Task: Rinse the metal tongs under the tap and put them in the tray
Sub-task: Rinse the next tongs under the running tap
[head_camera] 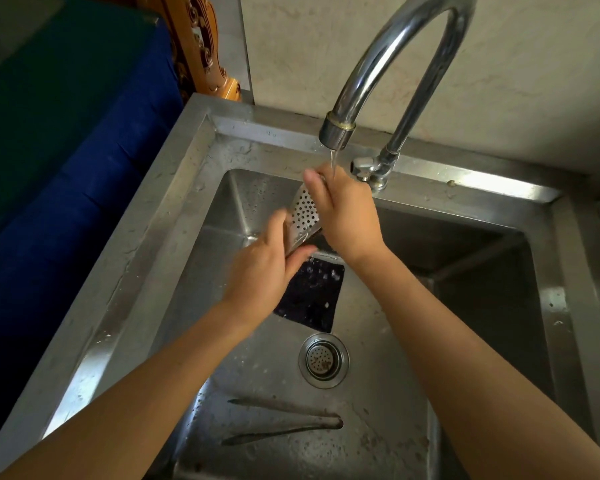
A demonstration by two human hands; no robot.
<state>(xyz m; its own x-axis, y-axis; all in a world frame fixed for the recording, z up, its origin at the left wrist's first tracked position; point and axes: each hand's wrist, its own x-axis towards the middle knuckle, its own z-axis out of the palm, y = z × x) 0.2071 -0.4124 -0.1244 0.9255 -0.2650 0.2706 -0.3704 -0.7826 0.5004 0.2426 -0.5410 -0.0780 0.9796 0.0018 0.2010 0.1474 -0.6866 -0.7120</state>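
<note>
Bare forearms reach up from the bottom edge. Between them, low in the frame, slim V-shaped metal tongs lie flat on the scuffed steel sink floor, near the round drain strainer. At centre, the left hand and right hand both grip a shiny perforated steel utensil under the curved chrome tap and its thin stream, above a black square mat.

No text, label, brand, number or sign can be read anywhere here.
</note>
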